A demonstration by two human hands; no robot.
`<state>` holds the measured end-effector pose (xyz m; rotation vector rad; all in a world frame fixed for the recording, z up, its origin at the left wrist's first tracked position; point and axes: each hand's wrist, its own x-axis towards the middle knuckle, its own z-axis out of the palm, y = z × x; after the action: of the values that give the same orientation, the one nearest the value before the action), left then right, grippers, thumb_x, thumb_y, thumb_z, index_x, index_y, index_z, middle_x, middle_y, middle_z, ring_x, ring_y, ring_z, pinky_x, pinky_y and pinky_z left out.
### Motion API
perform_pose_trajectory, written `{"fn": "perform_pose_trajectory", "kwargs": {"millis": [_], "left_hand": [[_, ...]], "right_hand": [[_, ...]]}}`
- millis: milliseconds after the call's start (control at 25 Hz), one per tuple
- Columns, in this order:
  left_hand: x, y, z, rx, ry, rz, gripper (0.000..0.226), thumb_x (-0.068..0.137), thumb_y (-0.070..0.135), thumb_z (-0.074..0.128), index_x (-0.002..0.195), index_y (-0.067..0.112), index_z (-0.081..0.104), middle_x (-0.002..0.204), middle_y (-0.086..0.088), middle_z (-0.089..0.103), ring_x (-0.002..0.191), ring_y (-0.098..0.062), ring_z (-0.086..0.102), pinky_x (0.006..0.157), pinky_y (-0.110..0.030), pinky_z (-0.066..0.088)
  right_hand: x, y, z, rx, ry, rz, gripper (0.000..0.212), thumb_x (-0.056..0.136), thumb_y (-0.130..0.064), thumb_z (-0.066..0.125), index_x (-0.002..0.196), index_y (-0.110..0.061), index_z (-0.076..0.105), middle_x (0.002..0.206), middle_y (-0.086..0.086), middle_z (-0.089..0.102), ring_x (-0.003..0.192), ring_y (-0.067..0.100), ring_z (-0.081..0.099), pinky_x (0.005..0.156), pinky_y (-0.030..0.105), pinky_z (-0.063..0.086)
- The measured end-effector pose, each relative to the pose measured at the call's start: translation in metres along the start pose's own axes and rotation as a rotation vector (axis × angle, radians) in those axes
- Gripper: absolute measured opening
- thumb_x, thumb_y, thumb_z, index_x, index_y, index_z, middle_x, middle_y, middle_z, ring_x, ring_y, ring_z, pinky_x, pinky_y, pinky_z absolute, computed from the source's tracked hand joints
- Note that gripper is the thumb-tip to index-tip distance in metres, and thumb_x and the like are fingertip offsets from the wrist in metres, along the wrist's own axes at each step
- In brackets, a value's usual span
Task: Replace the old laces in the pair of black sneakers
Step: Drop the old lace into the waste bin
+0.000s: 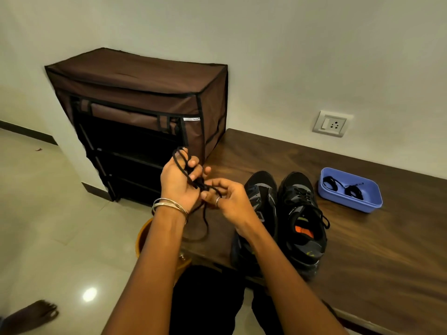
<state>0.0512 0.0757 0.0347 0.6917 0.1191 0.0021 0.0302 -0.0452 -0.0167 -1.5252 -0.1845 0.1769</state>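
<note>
Left hand is raised in front of the brown shoe rack with loops of a black lace wound round its curled fingers, while the right hand pinches the same lace just beside it, a loose tail hanging below. By the look of it, the step in hand is bundling an old lace pulled from the left sneaker, whose eyelets look bare; the right sneaker beside it on the wooden surface still carries its lace. Next comes setting the bundle aside, then either unlacing the second shoe or fetching one of the coiled laces from the blue tray near the pair.
</note>
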Motion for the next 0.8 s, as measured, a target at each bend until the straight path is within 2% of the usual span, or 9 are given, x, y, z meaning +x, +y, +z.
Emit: {"fn": "perform_pose_trajectory", "kwargs": {"millis": [80, 200, 320, 440, 520, 600, 640, 720, 800], "left_hand": [[-0.001, 0.014, -0.004, 0.027, 0.028, -0.05, 0.025, 0.102, 0.022, 0.038, 0.08, 0.019, 0.049, 0.056, 0.005, 0.038, 0.035, -0.007, 0.027, 0.042, -0.02, 0.036], [-0.001, 0.028, -0.009, 0.56, 0.04, 0.088, 0.027, 0.102, 0.019, 0.04, 0.085, 0.017, 0.06, 0.066, 0.003, 0.045, 0.048, -0.007, 0.037, 0.045, -0.02, 0.035], [-0.002, 0.031, -0.015, 0.905, -0.089, 0.178, 0.026, 0.101, 0.009, 0.041, 0.093, 0.011, 0.066, 0.077, 0.0, 0.057, 0.066, -0.01, 0.052, 0.057, -0.02, 0.044], [-0.001, 0.031, -0.019, 1.141, -0.237, -0.008, 0.028, 0.099, 0.004, 0.041, 0.097, 0.013, 0.068, 0.081, -0.001, 0.065, 0.072, -0.012, 0.059, 0.057, -0.025, 0.046], [0.008, 0.048, -0.025, 1.158, -0.277, -0.182, 0.03, 0.096, -0.004, 0.041, 0.097, 0.008, 0.068, 0.084, -0.008, 0.065, 0.078, -0.016, 0.061, 0.062, -0.028, 0.047], [0.023, 0.075, -0.044, 1.059, -0.236, -0.243, 0.026, 0.093, -0.008, 0.046, 0.095, 0.001, 0.069, 0.088, -0.011, 0.069, 0.086, -0.019, 0.065, 0.077, -0.032, 0.051], [0.035, 0.088, -0.06, 0.98, -0.172, -0.22, 0.022, 0.092, -0.006, 0.05, 0.094, 0.001, 0.07, 0.091, -0.01, 0.071, 0.09, -0.019, 0.066, 0.082, -0.033, 0.052], [0.053, 0.105, -0.089, 0.812, 0.031, -0.072, 0.016, 0.093, 0.004, 0.055, 0.095, 0.007, 0.071, 0.099, -0.007, 0.072, 0.096, -0.018, 0.067, 0.083, -0.035, 0.053], [0.069, 0.102, -0.122, 0.779, 0.289, 0.008, 0.012, 0.096, 0.021, 0.057, 0.094, 0.018, 0.068, 0.1, -0.004, 0.069, 0.092, -0.019, 0.064, 0.072, -0.036, 0.055]], "right_hand": [[-0.012, -0.016, 0.013, 0.101, 0.045, 0.115, 0.006, 0.094, -0.007, 0.063, 0.096, -0.009, 0.068, 0.075, 0.005, 0.07, 0.059, 0.011, 0.064, 0.052, 0.022, 0.049], [-0.013, -0.033, 0.023, 0.291, 0.226, 0.384, 0.015, 0.098, -0.008, 0.056, 0.086, -0.004, 0.065, 0.071, 0.01, 0.064, 0.041, 0.013, 0.056, 0.034, 0.018, 0.035], [-0.006, -0.051, 0.039, 0.568, 0.291, 0.51, 0.023, 0.1, -0.015, 0.049, 0.084, -0.005, 0.061, 0.069, 0.011, 0.061, 0.047, 0.019, 0.059, 0.041, 0.021, 0.041], [0.012, -0.061, 0.054, 0.6, 0.236, 0.479, 0.037, 0.096, -0.045, 0.056, 0.085, -0.011, 0.064, 0.071, 0.005, 0.06, 0.067, 0.018, 0.058, 0.056, 0.028, 0.045], [0.032, -0.055, 0.064, 0.549, 0.25, 0.492, 0.032, 0.094, -0.043, 0.062, 0.085, -0.012, 0.063, 0.069, 0.003, 0.058, 0.064, 0.014, 0.057, 0.053, 0.027, 0.047], [0.056, -0.042, 0.078, 0.528, 0.271, 0.519, 0.016, 0.096, -0.024, 0.063, 0.089, -0.009, 0.062, 0.075, 0.006, 0.06, 0.064, 0.015, 0.058, 0.048, 0.025, 0.048], [0.071, -0.036, 0.087, 0.537, 0.288, 0.523, 0.011, 0.096, -0.014, 0.061, 0.089, -0.006, 0.061, 0.079, 0.008, 0.061, 0.067, 0.017, 0.059, 0.049, 0.024, 0.048], [0.1, -0.022, 0.103, 0.54, 0.367, 0.486, 0.017, 0.096, 0.003, 0.054, 0.08, -0.001, 0.059, 0.079, 0.01, 0.06, 0.069, 0.018, 0.058, 0.053, 0.025, 0.049], [0.127, -0.002, 0.119, 0.517, 0.411, 0.432, 0.027, 0.095, 0.01, 0.05, 0.071, -0.001, 0.057, 0.074, 0.009, 0.058, 0.068, 0.015, 0.056, 0.053, 0.023, 0.049]]}}
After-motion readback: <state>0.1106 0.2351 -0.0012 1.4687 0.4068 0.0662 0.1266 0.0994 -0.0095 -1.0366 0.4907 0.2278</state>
